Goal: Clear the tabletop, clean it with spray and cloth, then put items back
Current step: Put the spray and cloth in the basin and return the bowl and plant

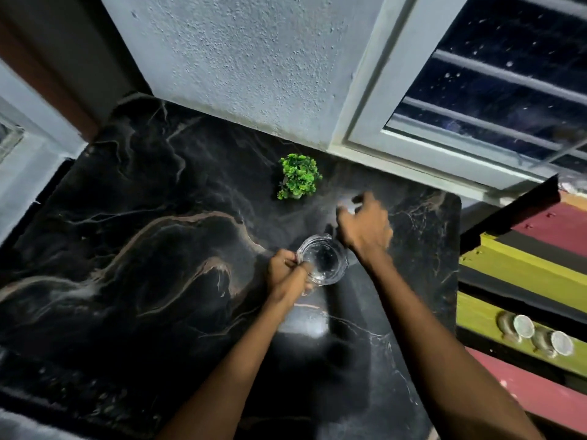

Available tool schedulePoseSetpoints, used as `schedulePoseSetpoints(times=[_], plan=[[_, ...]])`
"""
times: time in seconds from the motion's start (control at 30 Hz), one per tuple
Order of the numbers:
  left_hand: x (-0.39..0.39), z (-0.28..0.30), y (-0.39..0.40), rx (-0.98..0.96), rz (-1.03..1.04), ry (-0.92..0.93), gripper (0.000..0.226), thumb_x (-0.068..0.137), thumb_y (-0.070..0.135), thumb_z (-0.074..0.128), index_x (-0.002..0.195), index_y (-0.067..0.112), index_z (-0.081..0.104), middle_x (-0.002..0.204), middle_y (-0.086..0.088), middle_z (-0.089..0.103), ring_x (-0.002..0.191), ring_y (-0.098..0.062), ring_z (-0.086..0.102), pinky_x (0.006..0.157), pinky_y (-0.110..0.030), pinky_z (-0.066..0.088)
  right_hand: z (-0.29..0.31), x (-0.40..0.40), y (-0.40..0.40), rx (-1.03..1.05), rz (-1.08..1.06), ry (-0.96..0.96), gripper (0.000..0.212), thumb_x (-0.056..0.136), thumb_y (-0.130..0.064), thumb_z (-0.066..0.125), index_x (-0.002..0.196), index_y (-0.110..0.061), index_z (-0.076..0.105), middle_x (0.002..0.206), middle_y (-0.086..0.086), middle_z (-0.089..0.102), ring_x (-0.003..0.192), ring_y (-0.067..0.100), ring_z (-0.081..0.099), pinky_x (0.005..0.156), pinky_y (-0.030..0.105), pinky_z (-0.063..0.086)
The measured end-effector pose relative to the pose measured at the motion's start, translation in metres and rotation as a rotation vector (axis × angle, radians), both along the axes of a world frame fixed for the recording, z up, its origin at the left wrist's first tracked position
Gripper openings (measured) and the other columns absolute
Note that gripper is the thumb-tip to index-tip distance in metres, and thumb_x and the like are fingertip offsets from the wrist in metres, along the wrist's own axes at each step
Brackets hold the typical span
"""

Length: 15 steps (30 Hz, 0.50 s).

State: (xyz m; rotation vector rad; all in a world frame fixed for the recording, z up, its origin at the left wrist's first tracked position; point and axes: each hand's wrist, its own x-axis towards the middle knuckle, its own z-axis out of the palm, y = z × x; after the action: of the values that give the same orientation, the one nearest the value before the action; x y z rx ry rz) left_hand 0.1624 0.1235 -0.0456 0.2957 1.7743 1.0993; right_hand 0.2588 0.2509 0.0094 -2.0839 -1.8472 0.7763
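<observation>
Glass jug on the black marble worktop [133, 217]

Left hand [286, 271] grips the glass jug [324, 260] by its handle mid-worktop; right hand [363, 223] is blurry, fingers loosely curled, can't tell if it's holding anything. Little green plant [298, 176] sits behind.

Black marble tabletop [133, 236] w/ small green plant [298, 176] near wall. Left hand [286, 270] grips rim of clear glass jar [324, 259]; right hand [365, 225] blurred just beyond jar, fingers spread. Window [476, 100] at right.
</observation>
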Motion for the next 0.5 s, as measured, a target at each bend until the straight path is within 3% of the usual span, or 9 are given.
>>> schedulePoseSetpoints(times=[0.07, 0.17, 0.27, 0.3, 0.37, 0.43, 0.5], plan=[[0.010, 0.003, 0.016, 0.000, -0.026, 0.031, 0.026, 0.089, -0.004, 0.062, 0.081, 0.017, 0.050, 0.081, -0.021, 0.067, 0.064, -0.035, 0.069, 0.038, -0.024, 0.053, -0.007, 0.037, -0.012, -0.143, -0.035, 0.021, 0.042, 0.081, -0.053, 0.061, 0.111, -0.024, 0.070, 0.109, 0.007, 0.075, 0.107, 0.031, 0.067, 0.084, 0.035, 0.048], [0.030, 0.001, 0.043, 0.004, -0.053, 0.059, 0.027, 0.087, -0.003, 0.065, 0.077, 0.019, 0.052, 0.073, -0.010, 0.065, 0.061, -0.033, 0.070, 0.059, -0.043, 0.061, -0.014, 0.073, -0.022, -0.254, -0.034, 0.165, 0.018, 0.083, -0.033, 0.070, 0.096, -0.022, 0.076, 0.088, 0.004, 0.076, 0.095, 0.027, 0.072, 0.078, 0.029, 0.051], [0.058, -0.003, 0.070, 0.045, -0.133, 0.026, 0.027, 0.086, -0.006, 0.068, 0.078, 0.017, 0.058, 0.066, -0.004, 0.065, 0.043, -0.011, 0.064, 0.048, -0.031, 0.058, -0.021, 0.101, -0.014, -0.237, -0.122, 0.280, 0.018, 0.085, -0.012, 0.070, 0.102, -0.010, 0.077, 0.090, 0.012, 0.077, 0.085, 0.031, 0.075, 0.084, 0.046, 0.061], [0.070, -0.003, 0.079, 0.066, -0.172, 0.014, 0.027, 0.086, -0.007, 0.068, 0.078, 0.018, 0.060, 0.063, -0.002, 0.065, 0.042, -0.005, 0.062, 0.046, -0.026, 0.057, -0.023, 0.111, -0.008, -0.206, -0.170, 0.273, 0.021, 0.085, -0.010, 0.069, 0.104, -0.008, 0.078, 0.091, 0.015, 0.078, 0.085, 0.032, 0.075, 0.086, 0.044, 0.061], [0.091, -0.001, 0.096, 0.107, -0.243, 0.000, 0.026, 0.085, -0.008, 0.070, 0.082, 0.017, 0.065, 0.066, -0.003, 0.070, 0.052, -0.008, 0.065, 0.056, -0.028, 0.058, -0.023, 0.130, 0.007, -0.140, -0.259, 0.202, 0.021, 0.084, -0.012, 0.067, 0.101, -0.008, 0.080, 0.091, 0.020, 0.077, 0.090, 0.032, 0.073, 0.083, 0.028, 0.054], [0.113, 0.003, 0.116, 0.153, -0.300, -0.005, 0.024, 0.083, -0.010, 0.071, 0.097, 0.010, 0.069, 0.088, -0.017, 0.076, 0.075, -0.022, 0.067, 0.074, -0.039, 0.058, -0.021, 0.147, 0.023, -0.103, -0.344, 0.183, 0.020, 0.083, -0.011, 0.065, 0.096, -0.005, 0.080, 0.089, 0.023, 0.076, 0.091, 0.031, 0.071, 0.082, 0.035, 0.053], [0.131, 0.006, 0.136, 0.191, -0.352, 0.027, 0.035, 0.081, -0.012, 0.071, 0.113, 0.002, 0.069, 0.108, -0.024, 0.075, 0.089, -0.023, 0.067, 0.086, -0.040, 0.057, -0.019, 0.157, 0.039, -0.073, -0.404, 0.208, 0.019, 0.082, -0.007, 0.063, 0.092, 0.000, 0.078, 0.084, 0.023, 0.073, 0.082, 0.027, 0.067, 0.085, 0.039, 0.056]])
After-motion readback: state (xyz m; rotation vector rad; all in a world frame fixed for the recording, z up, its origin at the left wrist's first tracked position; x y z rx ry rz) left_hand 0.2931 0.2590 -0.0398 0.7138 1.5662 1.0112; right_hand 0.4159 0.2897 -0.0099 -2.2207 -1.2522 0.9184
